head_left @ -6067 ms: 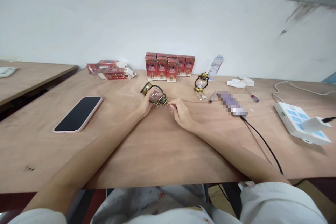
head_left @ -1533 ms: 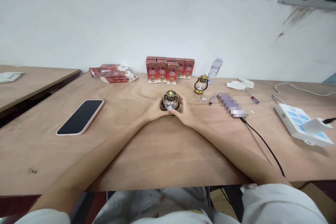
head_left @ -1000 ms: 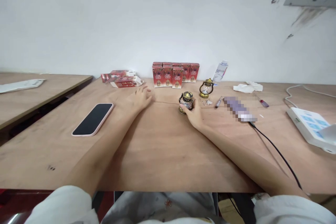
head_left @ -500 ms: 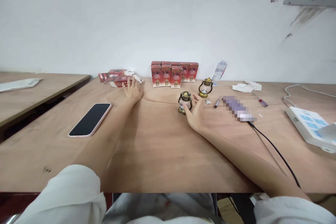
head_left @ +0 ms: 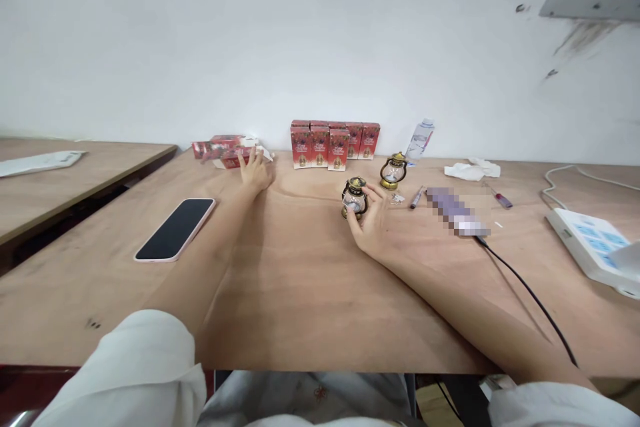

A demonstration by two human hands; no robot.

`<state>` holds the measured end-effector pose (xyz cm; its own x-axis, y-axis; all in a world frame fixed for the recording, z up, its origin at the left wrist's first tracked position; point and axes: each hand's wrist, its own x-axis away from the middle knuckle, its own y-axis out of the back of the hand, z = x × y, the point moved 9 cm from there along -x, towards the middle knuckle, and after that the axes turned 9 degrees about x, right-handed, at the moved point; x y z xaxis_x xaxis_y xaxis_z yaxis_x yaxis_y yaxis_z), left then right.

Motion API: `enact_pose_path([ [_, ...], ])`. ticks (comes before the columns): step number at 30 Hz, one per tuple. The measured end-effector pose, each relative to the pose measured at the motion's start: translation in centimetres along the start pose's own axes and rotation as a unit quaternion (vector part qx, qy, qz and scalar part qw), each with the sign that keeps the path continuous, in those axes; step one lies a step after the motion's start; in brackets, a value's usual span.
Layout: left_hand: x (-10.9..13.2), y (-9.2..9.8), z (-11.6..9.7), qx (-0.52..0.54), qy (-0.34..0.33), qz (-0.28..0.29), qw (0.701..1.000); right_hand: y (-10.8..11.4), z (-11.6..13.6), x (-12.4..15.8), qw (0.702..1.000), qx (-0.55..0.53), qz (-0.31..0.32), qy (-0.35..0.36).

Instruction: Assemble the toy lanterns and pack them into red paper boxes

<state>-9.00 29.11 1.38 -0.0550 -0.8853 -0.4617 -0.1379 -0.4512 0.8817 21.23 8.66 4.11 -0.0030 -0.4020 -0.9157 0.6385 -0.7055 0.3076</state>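
Observation:
My right hand (head_left: pixel 369 220) has its thumb and fingers closed round a small bronze-coloured lantern (head_left: pixel 356 201) with a clear globe, which stands upright on the table. A second lantern (head_left: pixel 393 172) of the same kind stands behind and to the right, apart from the hand. At the back left, my left hand (head_left: pixel 257 172) rests with fingers apart at a red carton (head_left: pixel 235 159) lying with open white flaps. Its fingertips touch the carton's near right end. More red cardboard (head_left: pixel 205 148) lies behind it.
Several upright red boxes (head_left: pixel 320 147) stand against the wall. A phone (head_left: pixel 175 230) lies left of my left forearm. On the right are a clear bottle (head_left: pixel 420 140), a marker (head_left: pixel 417 197), tissue (head_left: pixel 470 170), a screwdriver (head_left: pixel 503 201), a cabled blurred device (head_left: pixel 455 210) and a white power strip (head_left: pixel 590 247).
My right hand has closed its fingers onto the lantern, where before they were spread beside it. The left hand stays at the red carton. The whole view has shifted slightly.

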Motion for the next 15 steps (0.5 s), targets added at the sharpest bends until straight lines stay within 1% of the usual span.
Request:
enact_pose_path([
  [2, 0.2, 0.3, -0.1, 0.009, 0.004, 0.0, 1.0, 0.3, 0.5, 0.0, 1.0, 0.025, -0.006, 0.011],
  [4, 0.9, 1.0, -0.7, 0.016, -0.004, -0.008, 1.0, 0.5, 1.4, 0.2, 0.998, 0.053, -0.01, 0.042],
  [6, 1.9, 1.9, -1.7, 0.019, -0.019, -0.02, 0.999, 0.6, 2.9, 0.7, 0.992, 0.067, -0.019, 0.106],
  [8, 3.4, 3.0, -2.6, 0.023, -0.036, -0.038, 0.998, 0.6, 4.5, 1.5, 0.979, 0.058, -0.023, 0.193],
  [9, 4.3, 3.5, -3.1, 0.028, -0.049, -0.046, 0.997, 0.4, 5.3, 1.9, 0.971, 0.045, -0.014, 0.236],
  [11, 6.5, 4.9, -4.0, 0.043, -0.074, -0.073, 0.994, -0.4, 6.3, 2.5, 0.953, 0.014, 0.03, 0.3],
  [13, 8.8, 6.3, -4.6, 0.056, -0.081, -0.103, 0.99, -1.4, 6.8, 2.9, 0.939, -0.004, 0.088, 0.331],
  [15, 11.3, 7.4, -5.7, 0.058, -0.108, -0.118, 0.985, -2.3, 7.1, 3.1, 0.93, -0.002, 0.131, 0.344],
])
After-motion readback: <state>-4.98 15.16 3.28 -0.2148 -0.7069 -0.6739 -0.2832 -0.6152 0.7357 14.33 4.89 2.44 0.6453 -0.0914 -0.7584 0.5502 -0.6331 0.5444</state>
